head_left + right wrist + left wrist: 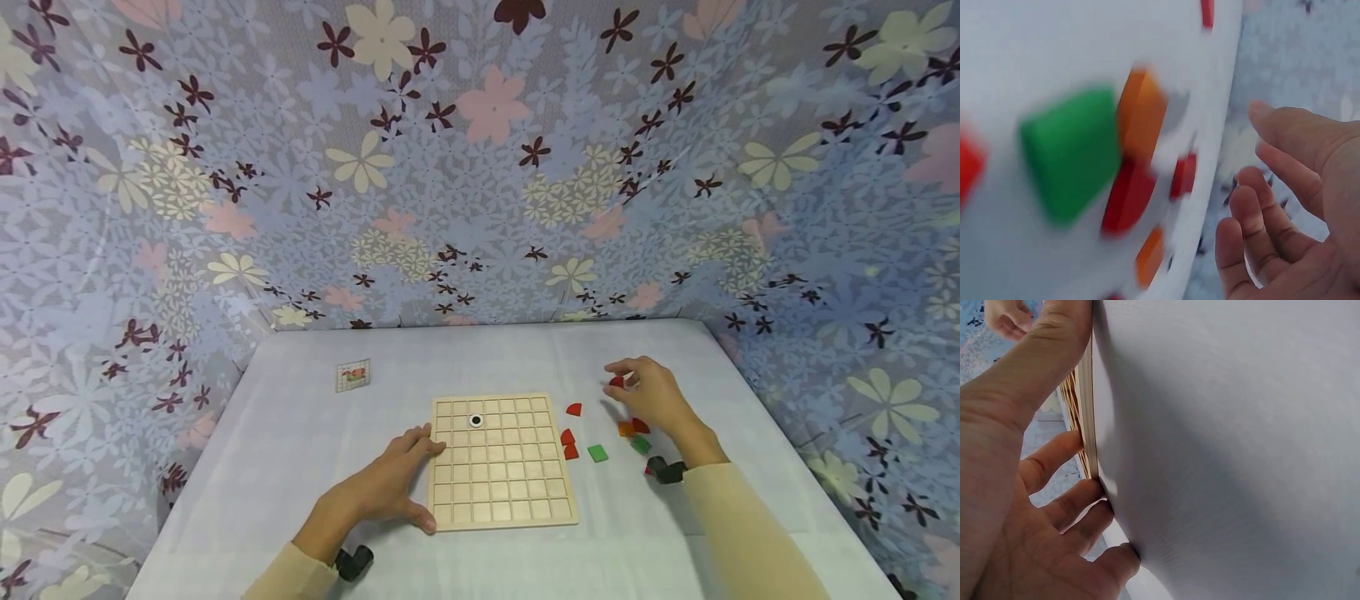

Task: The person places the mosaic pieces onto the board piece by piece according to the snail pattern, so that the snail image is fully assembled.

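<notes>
A pale wooden grid board lies on the table, and a white disc with a black dot sits in one of its upper squares. My left hand lies along the board's left edge, its thumb at the near corner. In the left wrist view the extended fingertips of the left hand meet the side of the board. Over the right of the table, my right hand has its fingers around a red piece in the head view. The right wrist view shows that hand with parted fingers and nothing between them.
Between board and right hand lie red quarter-round pieces and a green square. An orange square and another green piece lie under the right wrist. A small card with a grid picture is at the back left.
</notes>
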The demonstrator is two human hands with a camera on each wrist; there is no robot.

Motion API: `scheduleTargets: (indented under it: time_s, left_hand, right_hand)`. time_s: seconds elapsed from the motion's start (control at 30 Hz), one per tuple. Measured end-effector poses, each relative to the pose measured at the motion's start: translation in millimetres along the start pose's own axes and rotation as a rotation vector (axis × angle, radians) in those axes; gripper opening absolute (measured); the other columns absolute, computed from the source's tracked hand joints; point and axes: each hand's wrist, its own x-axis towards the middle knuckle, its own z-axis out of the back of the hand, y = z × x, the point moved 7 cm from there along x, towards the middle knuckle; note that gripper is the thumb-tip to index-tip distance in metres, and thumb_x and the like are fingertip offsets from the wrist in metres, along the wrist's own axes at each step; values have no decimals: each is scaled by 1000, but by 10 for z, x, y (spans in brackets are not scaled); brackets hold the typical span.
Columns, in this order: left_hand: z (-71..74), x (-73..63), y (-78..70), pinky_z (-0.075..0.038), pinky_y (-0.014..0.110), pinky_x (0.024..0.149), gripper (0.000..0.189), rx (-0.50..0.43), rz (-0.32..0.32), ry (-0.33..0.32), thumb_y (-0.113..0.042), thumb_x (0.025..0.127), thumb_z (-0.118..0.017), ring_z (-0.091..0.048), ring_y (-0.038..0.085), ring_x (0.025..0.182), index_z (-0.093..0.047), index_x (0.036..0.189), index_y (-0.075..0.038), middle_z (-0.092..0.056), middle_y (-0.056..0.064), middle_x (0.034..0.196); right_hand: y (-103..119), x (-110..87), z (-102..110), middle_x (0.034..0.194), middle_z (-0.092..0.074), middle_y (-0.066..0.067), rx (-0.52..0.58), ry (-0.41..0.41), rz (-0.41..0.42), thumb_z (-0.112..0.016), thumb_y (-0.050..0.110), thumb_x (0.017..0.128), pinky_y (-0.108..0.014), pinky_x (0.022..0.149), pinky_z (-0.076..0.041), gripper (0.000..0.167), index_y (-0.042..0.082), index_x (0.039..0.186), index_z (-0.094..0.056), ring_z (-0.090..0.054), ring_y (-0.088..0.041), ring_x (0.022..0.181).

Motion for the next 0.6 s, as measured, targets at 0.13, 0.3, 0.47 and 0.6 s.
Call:
scheduleTargets:
  time_s: [0.13, 0.3, 0.47, 0.6]
  left_hand:
    - [1, 0, -12, -39, 74, 138, 121, 0, 0, 0, -42, 69, -113, -32, 58, 175, -53, 168, -6, -28, 31, 189]
    - [-8, 2, 7, -39, 74, 138, 121, 3, 0, -3, -43, 69, -113, -31, 57, 175, -54, 168, -7, -28, 31, 190]
    - [-25, 12, 31, -39, 74, 138, 121, 3, -1, -4, -43, 69, -113, -30, 57, 175, -54, 168, -8, -27, 30, 190]
    - [-27, 21, 36, -40, 73, 138, 122, 7, 3, -4, -44, 68, -113, -31, 57, 175, -53, 169, -8, -27, 30, 190]
  right_hand:
    - [-288, -13, 100, 145, -68, -30, 1, 8, -89, -88, 27, 107, -56, 94, -70, 53, 3, 152, -74, -71, -44, 120]
    - [-598, -16, 171, 151, -62, -34, 16, 25, -181, -86, 32, 108, -50, 93, -72, 63, 2, 160, -66, -66, -48, 125]
    - [-791, -34, 175, 160, -59, -37, 53, 59, -261, -85, 36, 109, -65, 113, -65, 71, 2, 166, -60, -61, -55, 139]
    - [-873, -46, 147, 160, -60, -38, 72, 71, -301, -84, 36, 109, -72, 120, -57, 71, 0, 164, -60, -59, -56, 143]
